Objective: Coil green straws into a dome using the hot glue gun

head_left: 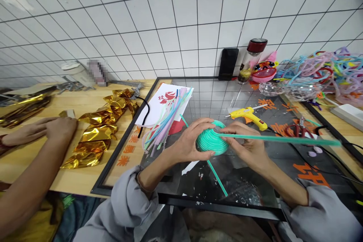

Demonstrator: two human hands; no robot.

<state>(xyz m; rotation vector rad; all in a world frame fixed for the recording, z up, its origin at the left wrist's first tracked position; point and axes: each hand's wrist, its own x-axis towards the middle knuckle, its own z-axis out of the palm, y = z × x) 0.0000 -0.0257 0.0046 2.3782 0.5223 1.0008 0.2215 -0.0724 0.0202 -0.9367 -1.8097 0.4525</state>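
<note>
A turquoise ball of coiled pipe cleaner (212,141) sits between my two hands, above the dark board. My left hand (192,140) wraps round its left side, thumb below and fingers over the top. On the other side my right hand (246,141) pinches a long turquoise pipe cleaner (289,140) against the ball; its free end stretches far to the right. Another turquoise pipe cleaner (217,179) lies on the board beneath the ball and shows above it too. The palm sides of both hands are partly hidden.
A yellow glue gun (249,116) lies behind my right hand. Pastel pipe cleaners (167,117) rest on white paper (147,111). Red-handled pliers (297,129) and cables are at right. Left, a co-worker's hands (58,130) touch the table beside gold foil (95,138). A lidded bottle (251,60) stands behind.
</note>
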